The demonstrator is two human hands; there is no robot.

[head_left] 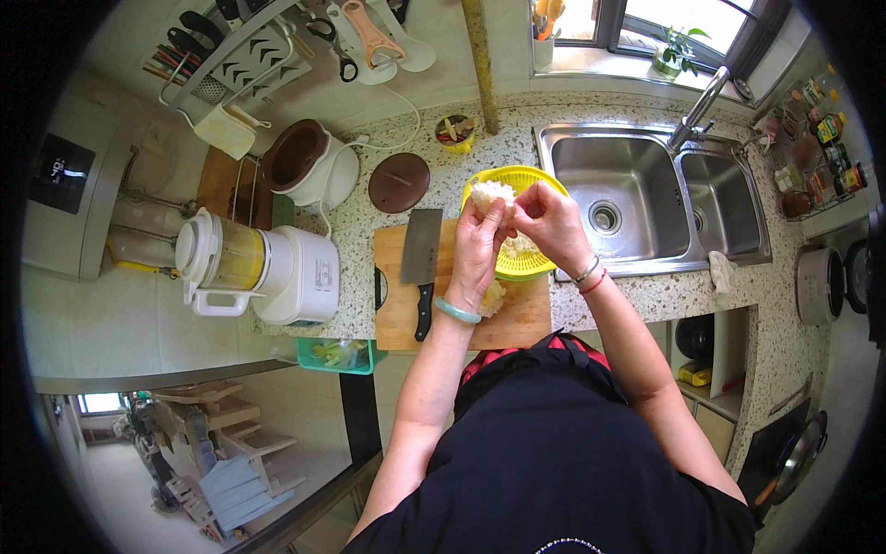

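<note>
Over a yellow plastic colander (478, 177), my left hand (478, 247) holds up a ruffled piece of white fungus (492, 192). My right hand (554, 224) meets it from the other side, its thumb and fingers pinched at the piece's edge. More pale, frilly bits (521, 246) lie in the colander below. Another yellowish clump (491, 298) rests on the wooden cutting board (521, 323), partly covered by my left wrist. On the board's left side lies a cleaver (422, 247), its black handle toward me.
A double steel sink (614, 185) with a tap (699, 111) is at the right. Left of the board stand a white blender (295, 277) and a white pot (328, 171); its brown lid (400, 182) lies nearby. A yellow cup (455, 134) of scraps sits behind. A green bin (341, 355) hangs below the counter.
</note>
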